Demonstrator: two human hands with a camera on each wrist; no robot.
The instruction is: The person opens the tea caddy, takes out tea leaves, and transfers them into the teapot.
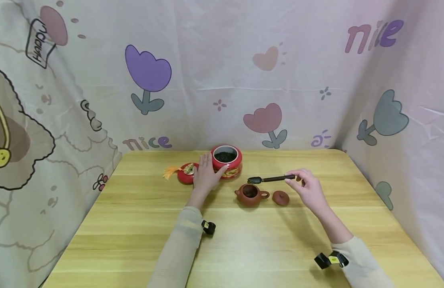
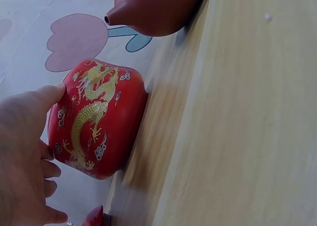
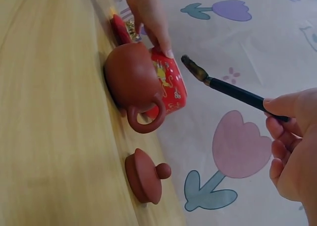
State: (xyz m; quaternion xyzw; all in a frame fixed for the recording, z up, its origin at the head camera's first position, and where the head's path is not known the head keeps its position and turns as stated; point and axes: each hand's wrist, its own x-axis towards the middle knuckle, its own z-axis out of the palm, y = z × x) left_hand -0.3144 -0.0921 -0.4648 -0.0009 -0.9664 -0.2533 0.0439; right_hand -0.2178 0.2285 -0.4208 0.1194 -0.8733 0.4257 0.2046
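My left hand (image 1: pixel 206 175) holds a red jar (image 2: pixel 99 119) with a gold dragon by its near side, thumb at the front. Dark tea leaves (image 1: pixel 225 157) lie inside the jar. Between thumb and fingertips, my right hand (image 1: pixel 308 188) pinches the dark handle of a small tea scoop (image 1: pixel 271 179). The scoop's bowl (image 3: pixel 194 68) hangs just above the far rim of a brown clay teapot (image 1: pixel 249 196), with some greenish-brown stuff visible in it. The teapot is uncovered and dark inside. Its lid (image 3: pixel 144 177) rests on the table beside the handle.
The jar's red lid (image 1: pixel 186 174), with an orange tassel (image 1: pixel 170 172), lies left of the jar, close to my left hand. A wooden table (image 1: pixel 243 248) bears everything. Printed cloth (image 1: pixel 207 80) hangs behind it and along both sides.
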